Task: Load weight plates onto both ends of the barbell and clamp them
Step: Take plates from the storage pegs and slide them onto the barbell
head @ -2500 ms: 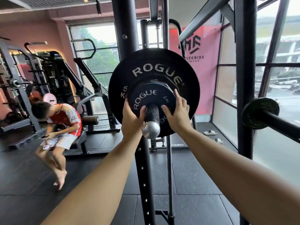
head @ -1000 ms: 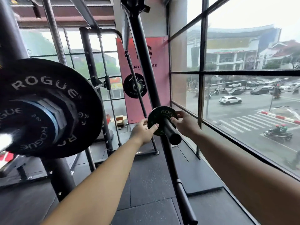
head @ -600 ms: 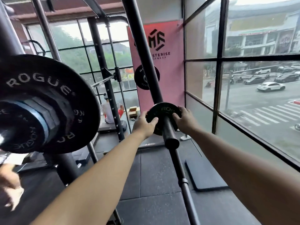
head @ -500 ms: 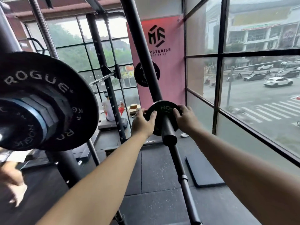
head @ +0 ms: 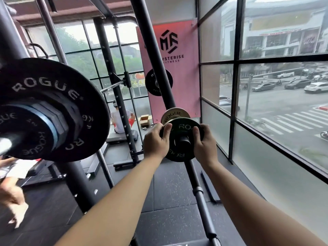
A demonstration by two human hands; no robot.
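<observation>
As we look down our arms, the small dark plate sits round the tip of the storage peg, with the peg end showing through its hole. Left hand grips the rim left of the peg, thumb on the plate face. Right hand grips the rim right of the peg, fingers curled over the edge.

Behind it on the same peg we see a lighter small plate, partly hidden. The rack upright runs slanted behind the peg.

Well left of the peg is the loaded bar end: a big ROGUE plate with a blue-ringed plate in front. The barbell sleeve is blurred at the frame edge, and we can't tell if a clamp is on.

Above and behind the peg are a far black plate and a pink banner. Right of the peg is a window onto the street. Far behind, left of the peg, a person is seated.
</observation>
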